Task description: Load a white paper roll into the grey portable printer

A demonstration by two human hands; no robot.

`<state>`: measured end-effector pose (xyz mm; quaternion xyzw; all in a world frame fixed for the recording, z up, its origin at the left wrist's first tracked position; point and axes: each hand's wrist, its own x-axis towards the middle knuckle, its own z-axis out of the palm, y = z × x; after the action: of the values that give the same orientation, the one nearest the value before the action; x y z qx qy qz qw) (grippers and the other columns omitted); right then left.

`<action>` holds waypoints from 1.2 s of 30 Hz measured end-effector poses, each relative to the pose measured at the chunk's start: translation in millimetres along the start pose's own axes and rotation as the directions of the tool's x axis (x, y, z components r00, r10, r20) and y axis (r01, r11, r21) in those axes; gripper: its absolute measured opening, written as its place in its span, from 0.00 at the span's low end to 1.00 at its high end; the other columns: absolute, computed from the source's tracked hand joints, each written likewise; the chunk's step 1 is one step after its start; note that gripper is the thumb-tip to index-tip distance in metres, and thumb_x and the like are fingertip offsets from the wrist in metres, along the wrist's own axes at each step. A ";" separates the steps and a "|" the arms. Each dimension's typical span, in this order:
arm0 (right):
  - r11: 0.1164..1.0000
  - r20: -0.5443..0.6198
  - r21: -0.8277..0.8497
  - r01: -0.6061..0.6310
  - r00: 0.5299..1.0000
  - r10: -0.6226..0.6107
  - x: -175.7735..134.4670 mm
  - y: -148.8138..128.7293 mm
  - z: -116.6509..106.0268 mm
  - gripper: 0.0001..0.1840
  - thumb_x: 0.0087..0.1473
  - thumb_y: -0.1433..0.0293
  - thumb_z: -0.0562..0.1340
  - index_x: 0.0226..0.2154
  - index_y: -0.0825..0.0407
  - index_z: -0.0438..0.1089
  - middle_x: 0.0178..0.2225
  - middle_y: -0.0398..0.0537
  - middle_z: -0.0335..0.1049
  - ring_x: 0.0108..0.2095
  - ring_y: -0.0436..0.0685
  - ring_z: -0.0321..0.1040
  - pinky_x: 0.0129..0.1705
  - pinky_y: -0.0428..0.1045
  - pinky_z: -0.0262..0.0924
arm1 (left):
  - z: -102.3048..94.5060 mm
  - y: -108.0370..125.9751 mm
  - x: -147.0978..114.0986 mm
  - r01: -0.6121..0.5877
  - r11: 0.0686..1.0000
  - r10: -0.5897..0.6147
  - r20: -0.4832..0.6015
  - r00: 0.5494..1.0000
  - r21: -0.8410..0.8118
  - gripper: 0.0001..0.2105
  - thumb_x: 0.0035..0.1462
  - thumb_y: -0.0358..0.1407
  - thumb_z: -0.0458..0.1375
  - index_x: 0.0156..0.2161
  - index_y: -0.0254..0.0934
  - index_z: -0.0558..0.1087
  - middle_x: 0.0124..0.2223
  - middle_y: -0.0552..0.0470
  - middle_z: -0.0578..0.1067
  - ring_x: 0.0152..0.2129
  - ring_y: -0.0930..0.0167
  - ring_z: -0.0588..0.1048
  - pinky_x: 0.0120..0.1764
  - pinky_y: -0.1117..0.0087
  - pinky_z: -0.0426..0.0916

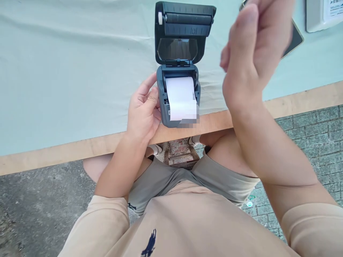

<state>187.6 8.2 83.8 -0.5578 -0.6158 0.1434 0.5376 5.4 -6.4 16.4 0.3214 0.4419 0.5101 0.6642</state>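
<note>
A small dark label printer (160, 107) rests at the table's front edge with its lid (179, 50) swung up and back. Inside it sits a roll of white paper (180, 89), its loose end hanging over the front. My left hand (144, 110) grips the printer's left side, thumb against the casing. To the right, my right hand (249, 60) is raised above the table, apart from the printer. Its fingers are curled in and slightly blurred; the top of the hand leaves the frame, and anything inside it is hidden.
A flat dark device with a gold-coloured edge (294, 39) lies partly behind my right hand. A white box-like object (317, 18) with a printed label stands at the far right. A pale cloth (80, 78) covers the table up to its wooden edge (308, 98).
</note>
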 end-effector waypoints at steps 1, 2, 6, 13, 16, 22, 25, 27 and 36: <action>0.994 0.003 -0.078 0.077 0.997 -0.077 -2.3 -3.8 -4.1 0.15 0.64 0.57 0.54 0.28 0.45 0.56 0.30 0.44 0.58 0.27 0.54 0.60 0.34 0.54 0.63 | 0.1 -0.1 0.1 0.003 1.000 -0.003 -0.002 1.000 -0.002 0.11 0.64 0.37 0.58 0.50 0.43 0.76 0.41 0.54 0.80 0.44 0.68 0.80 0.40 0.72 0.77; 0.977 0.099 -0.155 0.147 0.986 -0.133 -4.2 -6.9 -7.2 0.15 0.63 0.56 0.54 0.28 0.45 0.58 0.29 0.44 0.61 0.28 0.55 0.62 0.36 0.55 0.64 | 0.3 0.0 0.0 0.007 1.000 -0.007 -0.003 1.000 -0.002 0.11 0.64 0.37 0.58 0.50 0.43 0.76 0.41 0.53 0.80 0.45 0.68 0.80 0.42 0.71 0.77; 0.892 0.586 -0.339 0.299 0.809 -0.048 -5.9 -11.4 -6.5 0.08 0.59 0.62 0.55 0.34 0.45 0.68 0.37 0.45 0.73 0.32 0.58 0.69 0.32 0.56 0.60 | 0.0 1.2 -0.9 0.014 1.000 -0.015 0.007 1.000 0.012 0.11 0.63 0.38 0.58 0.50 0.45 0.76 0.39 0.55 0.81 0.45 0.68 0.81 0.43 0.71 0.78; 0.770 0.705 -0.538 0.343 0.684 0.187 7.0 -14.6 6.8 0.06 0.52 0.64 0.60 0.35 0.43 0.69 0.35 0.47 0.75 0.32 0.63 0.67 0.23 0.54 0.48 | -0.6 1.3 -1.4 -0.010 1.000 0.009 0.035 0.999 0.023 0.12 0.63 0.40 0.59 0.50 0.45 0.76 0.46 0.54 0.81 0.45 0.68 0.80 0.45 0.70 0.77; 0.762 0.736 -0.530 0.372 0.648 0.196 10.9 -17.5 8.4 0.05 0.50 0.66 0.61 0.33 0.43 0.68 0.30 0.48 0.71 0.28 0.60 0.64 0.23 0.54 0.50 | -0.2 1.0 -1.8 -0.021 1.000 0.022 0.073 0.997 -0.013 0.11 0.63 0.39 0.59 0.50 0.45 0.77 0.43 0.56 0.81 0.39 0.73 0.81 0.40 0.75 0.77; 0.770 0.701 -0.568 0.291 0.662 0.267 11.8 -26.0 10.1 0.10 0.47 0.69 0.64 0.35 0.42 0.68 0.29 0.47 0.68 0.32 0.64 0.68 0.32 0.57 0.59 | 0.7 2.1 -2.9 -0.012 0.991 0.027 0.111 0.993 -0.135 0.09 0.64 0.34 0.58 0.47 0.43 0.78 0.39 0.60 0.82 0.31 0.81 0.79 0.35 0.83 0.75; 0.796 0.704 -0.519 0.312 0.684 0.191 8.9 -27.7 1.9 0.16 0.47 0.68 0.61 0.42 0.42 0.69 0.31 0.47 0.72 0.34 0.65 0.70 0.33 0.58 0.59 | -0.7 0.8 -2.1 -0.018 0.998 0.022 0.079 0.997 -0.057 0.11 0.63 0.37 0.60 0.49 0.44 0.78 0.40 0.56 0.81 0.36 0.75 0.81 0.36 0.77 0.76; 0.891 0.699 -0.381 0.248 0.707 0.102 6.4 -26.1 -8.6 0.17 0.46 0.68 0.61 0.42 0.42 0.70 0.35 0.44 0.75 0.32 0.61 0.70 0.31 0.56 0.59 | -2.0 -1.0 -1.3 -0.016 1.000 0.017 0.052 0.998 -0.007 0.12 0.61 0.41 0.60 0.50 0.45 0.77 0.42 0.55 0.81 0.42 0.69 0.81 0.39 0.73 0.77; 0.859 0.410 0.212 -0.465 0.841 0.354 12.3 7.6 -48.8 0.13 0.49 0.58 0.58 0.39 0.39 0.68 0.36 0.44 0.69 0.22 0.54 0.59 0.18 0.52 0.45 | -3.1 -3.9 -0.6 -0.023 1.000 0.023 0.029 0.999 0.000 0.13 0.62 0.42 0.60 0.50 0.45 0.76 0.41 0.54 0.80 0.47 0.65 0.80 0.42 0.69 0.79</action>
<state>234.2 0.5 102.7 -0.5528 -0.5382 0.4478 0.4519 4.1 -8.1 11.9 0.3339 0.4285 0.5132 0.6645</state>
